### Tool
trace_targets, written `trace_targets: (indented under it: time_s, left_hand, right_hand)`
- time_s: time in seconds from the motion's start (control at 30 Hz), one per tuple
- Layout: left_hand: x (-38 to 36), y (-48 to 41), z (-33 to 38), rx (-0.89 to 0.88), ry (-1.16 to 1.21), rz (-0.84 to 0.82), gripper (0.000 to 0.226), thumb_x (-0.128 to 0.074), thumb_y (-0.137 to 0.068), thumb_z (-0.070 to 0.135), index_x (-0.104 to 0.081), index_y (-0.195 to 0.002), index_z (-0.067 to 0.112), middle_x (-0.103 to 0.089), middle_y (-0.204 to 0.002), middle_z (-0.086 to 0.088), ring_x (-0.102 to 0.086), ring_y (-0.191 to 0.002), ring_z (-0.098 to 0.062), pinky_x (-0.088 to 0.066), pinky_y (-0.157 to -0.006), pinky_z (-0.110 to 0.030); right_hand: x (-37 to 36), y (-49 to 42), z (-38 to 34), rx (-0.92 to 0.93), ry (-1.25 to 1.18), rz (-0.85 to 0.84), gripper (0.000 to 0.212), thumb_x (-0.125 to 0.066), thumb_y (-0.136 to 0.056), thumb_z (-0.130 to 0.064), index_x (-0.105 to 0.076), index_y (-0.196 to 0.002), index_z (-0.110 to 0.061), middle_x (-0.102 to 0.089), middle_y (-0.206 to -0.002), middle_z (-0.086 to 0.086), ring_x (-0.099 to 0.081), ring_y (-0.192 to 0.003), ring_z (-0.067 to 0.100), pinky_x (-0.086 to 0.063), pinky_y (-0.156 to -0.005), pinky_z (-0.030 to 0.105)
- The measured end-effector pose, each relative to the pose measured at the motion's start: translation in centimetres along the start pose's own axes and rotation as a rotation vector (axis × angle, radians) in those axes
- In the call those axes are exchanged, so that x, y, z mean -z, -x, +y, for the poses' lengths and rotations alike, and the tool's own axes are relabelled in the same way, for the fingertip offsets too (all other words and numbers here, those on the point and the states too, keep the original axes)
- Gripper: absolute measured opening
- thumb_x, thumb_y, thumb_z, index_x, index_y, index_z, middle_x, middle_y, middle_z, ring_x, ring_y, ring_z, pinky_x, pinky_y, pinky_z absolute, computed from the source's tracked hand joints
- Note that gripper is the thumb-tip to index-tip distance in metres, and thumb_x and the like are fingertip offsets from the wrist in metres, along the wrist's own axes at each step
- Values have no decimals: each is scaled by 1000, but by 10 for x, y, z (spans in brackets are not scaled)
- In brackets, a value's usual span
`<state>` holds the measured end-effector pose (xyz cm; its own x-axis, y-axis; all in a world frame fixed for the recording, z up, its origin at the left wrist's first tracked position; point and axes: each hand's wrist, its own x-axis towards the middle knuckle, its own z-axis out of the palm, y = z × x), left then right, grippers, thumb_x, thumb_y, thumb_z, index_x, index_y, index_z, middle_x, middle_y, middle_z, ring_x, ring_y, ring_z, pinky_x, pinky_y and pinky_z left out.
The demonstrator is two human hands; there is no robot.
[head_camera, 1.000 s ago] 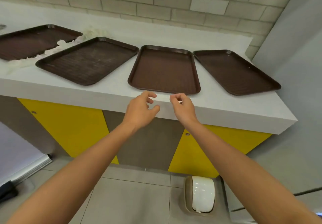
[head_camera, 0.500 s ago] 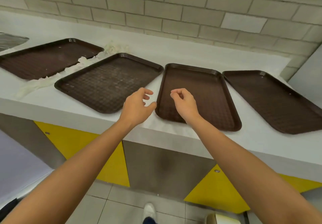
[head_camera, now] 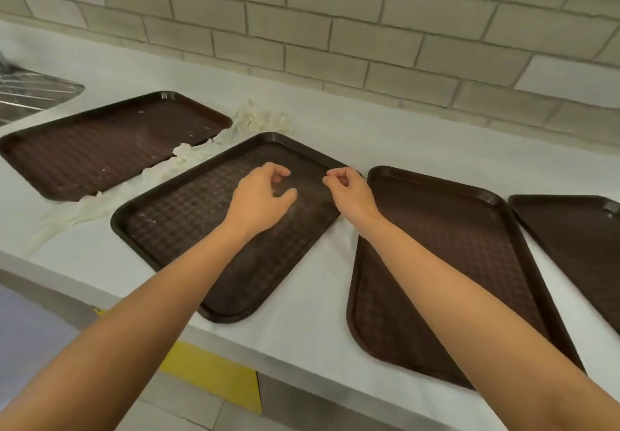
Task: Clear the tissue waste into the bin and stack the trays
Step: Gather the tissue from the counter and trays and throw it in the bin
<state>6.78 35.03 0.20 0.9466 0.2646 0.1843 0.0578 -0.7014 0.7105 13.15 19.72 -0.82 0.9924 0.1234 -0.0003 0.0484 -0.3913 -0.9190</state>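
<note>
Several dark brown trays lie side by side on the white counter. My left hand hovers over the second tray, fingers loosely curled, holding nothing. My right hand hangs over that tray's right corner, next to the third tray, fingers also curled and empty. Crumpled white tissue lies in a strip between the far-left tray and the second tray, with more tissue bunched behind them. A fourth tray sits at the right edge.
A tiled wall runs behind the counter. A metal sink drainer sits at the far left. Yellow cabinet panels and floor show below the counter's front edge. No bin is in view.
Both hands have moved forward and left, from the counter's front edge to over the second tray. The view has tilted up and closer to the counter; the bin on the floor has left the view.
</note>
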Motion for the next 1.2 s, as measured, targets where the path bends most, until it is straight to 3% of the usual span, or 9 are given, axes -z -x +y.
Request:
trace_targets:
  time_s: [0.23, 0.43, 0.63, 0.8, 1.03, 1.1, 1.2]
  left_hand:
    - [19, -74, -36, -1, 15, -12, 38, -63, -85, 33, -55, -121, 23, -58, -120, 3, -58, -97, -13, -48, -88, -30]
    - [35, -155, -66, -57, -2, -43, 36, -63, -84, 29, -57, -119, 19, -60, -118, 0, -56, -94, -11, -39, -80, -20]
    - [39, -226, -93, -87, -41, -117, 39, -62, -85, 33, -54, -121, 23, -57, -121, 1, -56, -108, -20, -46, -94, -35]
    - [30, -270, -114, -140, -66, -145, 40, -62, -85, 33, -53, -122, 20, -57, -121, -1, -56, -107, -19, -44, -89, -29]
    - [19, -298, -131, -193, -48, -211, 43, -63, -85, 33, -52, -123, 17, -55, -122, -4, -56, -106, -20, -42, -86, -24]
    - [17, -303, -135, -201, -46, -217, 44, -63, -85, 33, -52, -124, 17, -55, -122, -4, -56, -105, -20, -42, -85, -24]
    - [15, -308, -140, -194, -37, -210, 43, -64, -84, 31, -52, -124, 18, -54, -121, -3, -56, -104, -19, -42, -83, -23]
  right_hand:
    - [-33, -66, -19, -11, 43, -14, 31, -53, -93, -27, -51, -122, -16, -52, -102, -6, -49, -92, 8, -39, -80, 21]
    - [-68, -131, -37, -63, 99, 36, 37, -54, -93, -30, -46, -127, -19, -54, -121, 2, -53, -106, 16, -39, -81, 23]
    - [-108, -205, -39, 25, 283, 52, 44, -56, -91, -23, -43, -133, -21, -45, -135, 8, -45, -125, 21, -37, -99, 27]
    - [-141, -262, -30, 31, 478, 47, 55, -63, -86, -32, -40, -136, -30, -42, -140, 6, -42, -127, 27, -38, -104, 39]
    - [-169, -299, -21, -61, 709, -87, 71, -61, -85, -48, -23, -144, -38, -9, -157, 0, -18, -140, 30, -24, -111, 47]
    - [-171, -304, -21, -74, 727, -113, 68, -61, -85, -46, -27, -144, -37, -9, -157, -2, -19, -139, 29, -24, -110, 47]
    - [-171, -309, -22, -46, 753, -144, 51, -62, -86, -36, -45, -135, -29, -30, -146, 1, -30, -130, 27, -33, -102, 40]
